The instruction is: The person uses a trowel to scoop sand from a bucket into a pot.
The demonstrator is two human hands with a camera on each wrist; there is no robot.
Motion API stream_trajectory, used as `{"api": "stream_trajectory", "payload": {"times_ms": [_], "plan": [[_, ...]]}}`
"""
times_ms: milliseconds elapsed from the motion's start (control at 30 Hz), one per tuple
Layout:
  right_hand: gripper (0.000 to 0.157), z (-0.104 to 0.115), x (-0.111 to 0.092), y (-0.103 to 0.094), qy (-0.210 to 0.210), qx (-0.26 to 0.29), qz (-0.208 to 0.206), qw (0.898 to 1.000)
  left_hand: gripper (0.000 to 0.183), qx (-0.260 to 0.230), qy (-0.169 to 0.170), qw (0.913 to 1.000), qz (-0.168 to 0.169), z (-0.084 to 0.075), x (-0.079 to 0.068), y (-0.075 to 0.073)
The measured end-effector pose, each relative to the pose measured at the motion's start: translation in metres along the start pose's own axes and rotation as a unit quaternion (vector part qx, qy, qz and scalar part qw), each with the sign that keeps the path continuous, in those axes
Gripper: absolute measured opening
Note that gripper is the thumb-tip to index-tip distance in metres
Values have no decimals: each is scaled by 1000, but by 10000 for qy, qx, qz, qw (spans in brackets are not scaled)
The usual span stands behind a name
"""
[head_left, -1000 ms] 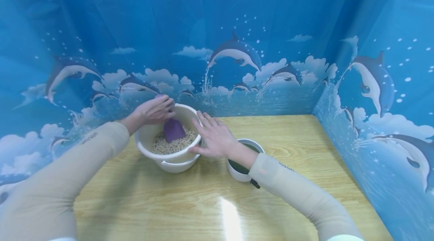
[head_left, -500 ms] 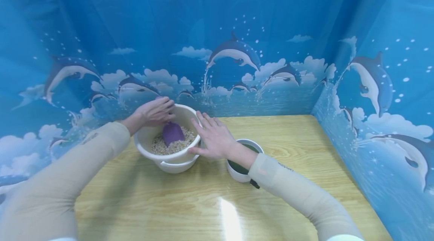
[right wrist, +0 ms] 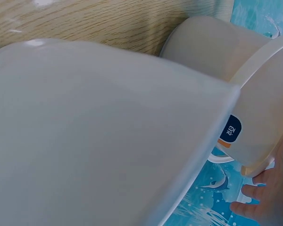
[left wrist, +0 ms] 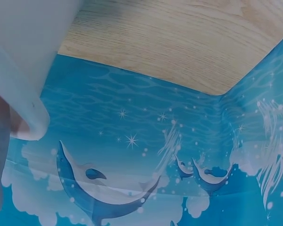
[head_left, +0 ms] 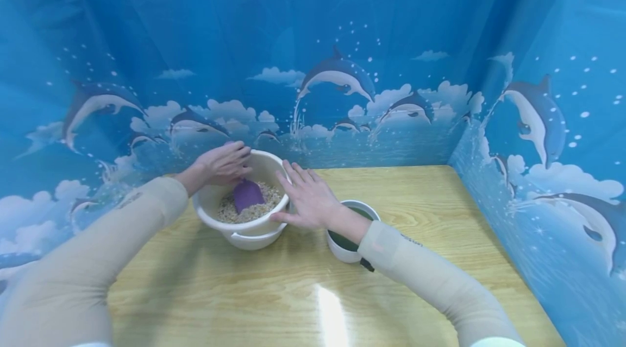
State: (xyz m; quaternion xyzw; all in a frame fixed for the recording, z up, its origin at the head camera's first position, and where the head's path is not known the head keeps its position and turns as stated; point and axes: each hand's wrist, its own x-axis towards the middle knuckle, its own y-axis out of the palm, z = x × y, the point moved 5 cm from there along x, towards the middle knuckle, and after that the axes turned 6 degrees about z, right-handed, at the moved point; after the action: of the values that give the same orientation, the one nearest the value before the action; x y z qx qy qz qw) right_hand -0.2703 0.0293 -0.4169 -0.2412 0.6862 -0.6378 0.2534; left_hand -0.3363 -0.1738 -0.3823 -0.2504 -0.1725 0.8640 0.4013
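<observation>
A white bucket (head_left: 255,241) stands on the left part of the table, with loose, pale, grain-like bits (head_left: 230,212) inside. My left hand (head_left: 220,164) reaches over its far left rim and grips a purple scoop (head_left: 247,195) by the handle. The scoop's blade slants down, its front edge sunk in the bits. On the bucket's right side my right hand (head_left: 310,200) lies against the rim with fingers spread and straight. In the right wrist view those fingers (right wrist: 254,192) show beside the bucket's labelled wall (right wrist: 259,113).
Under my right forearm stands a white container (head_left: 344,253) with a green inside and a small black piece at its front. It fills much of the right wrist view. Blue dolphin-print curtains (head_left: 415,21) enclose the wooden table (head_left: 274,298) behind and at the sides.
The scoop's blade has shifted slightly left and dug into the bits, which now cover its front edge. The right hand keeps its place on the rim.
</observation>
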Motion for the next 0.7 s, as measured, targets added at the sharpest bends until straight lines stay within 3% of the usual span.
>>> {"api": "stream_trajectory", "payload": {"times_ms": [333, 567, 700], "plan": [[109, -1, -1, 0, 21, -15, 22, 10000, 45, -372, 40, 9992, -137, -4, -3, -1], [109, -1, 0, 1, 31, -6, 41, 10000, 45, -299, 152, 9994, -38, -6, -5, 2], [109, 0, 0, 2, 29, -16, 48, 10000, 44, -554, 219, 9982, -49, -9, -5, 3]]}}
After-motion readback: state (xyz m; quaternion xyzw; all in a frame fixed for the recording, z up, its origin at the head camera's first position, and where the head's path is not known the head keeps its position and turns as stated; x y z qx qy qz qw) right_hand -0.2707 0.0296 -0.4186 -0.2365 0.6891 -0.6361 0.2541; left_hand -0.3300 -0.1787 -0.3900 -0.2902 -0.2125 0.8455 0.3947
